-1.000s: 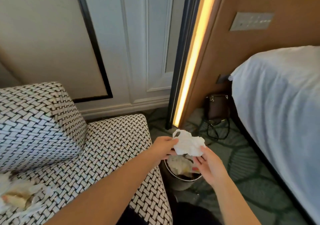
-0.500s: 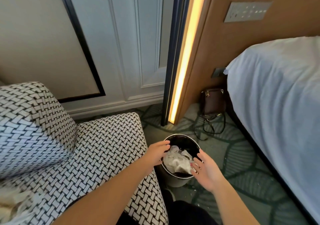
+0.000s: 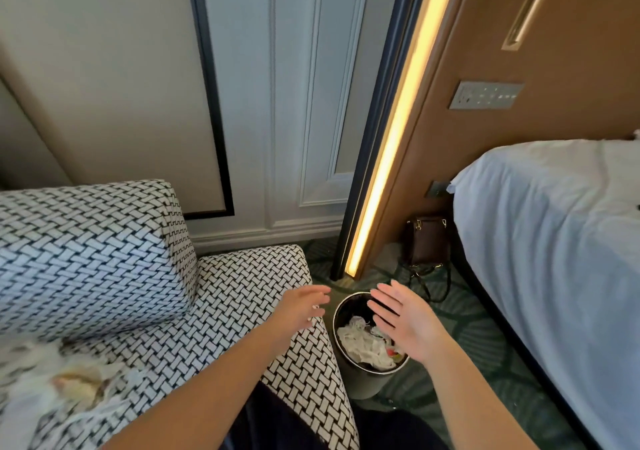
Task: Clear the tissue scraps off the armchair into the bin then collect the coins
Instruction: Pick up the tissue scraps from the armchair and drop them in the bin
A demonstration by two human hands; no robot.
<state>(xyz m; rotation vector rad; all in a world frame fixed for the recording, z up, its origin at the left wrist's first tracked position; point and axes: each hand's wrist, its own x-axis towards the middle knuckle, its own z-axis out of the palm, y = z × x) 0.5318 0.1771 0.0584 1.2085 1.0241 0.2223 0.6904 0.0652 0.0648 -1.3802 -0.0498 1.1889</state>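
Note:
A small round bin stands on the carpet beside the black-and-white woven armchair. Crumpled white tissue lies inside it. My left hand hovers over the armchair's right edge, fingers spread and holding nothing. Over the bin's far side my right hand is held flat and open, palm turned left. More tissue scraps lie blurred on the seat at the lower left. No coins show.
A bed with a white sheet fills the right side. A brown handbag with a black strap sits on the green carpet by the lit wall strip. The armchair's back cushion rises on the left.
Both hands held a crumpled tissue over the bin, then let it go into the bin. Now they have lifted and spread apart, empty. The view has tilted up.

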